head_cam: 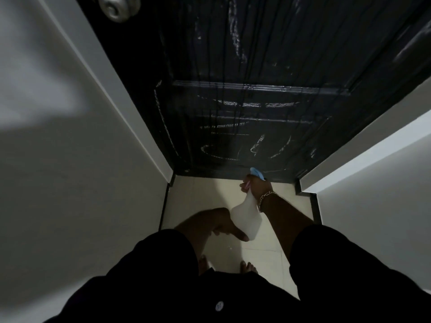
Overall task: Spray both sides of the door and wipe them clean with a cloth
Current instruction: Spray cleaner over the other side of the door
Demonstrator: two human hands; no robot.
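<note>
Standing at twelve o'clock, the glossy black panelled door (245, 89) is streaked with wet spray runs, its round silver metal knob (119, 7) at eleven o'clock beside the grey wall (58, 159). Lower, at six o'clock over the cream tiled floor (210, 194), the left hand (217, 226) hangs with fingers loosely curled, its grip on nothing, one fingertip touching the bottle's base. Just right, the right hand (253, 185), a gold chain bracelet (264, 199) on its wrist, has its grip clamped round the neck of the translucent white plastic spray bottle (247, 217), whose blue nozzle (256, 172) points at the door's bottom edge.
</note>
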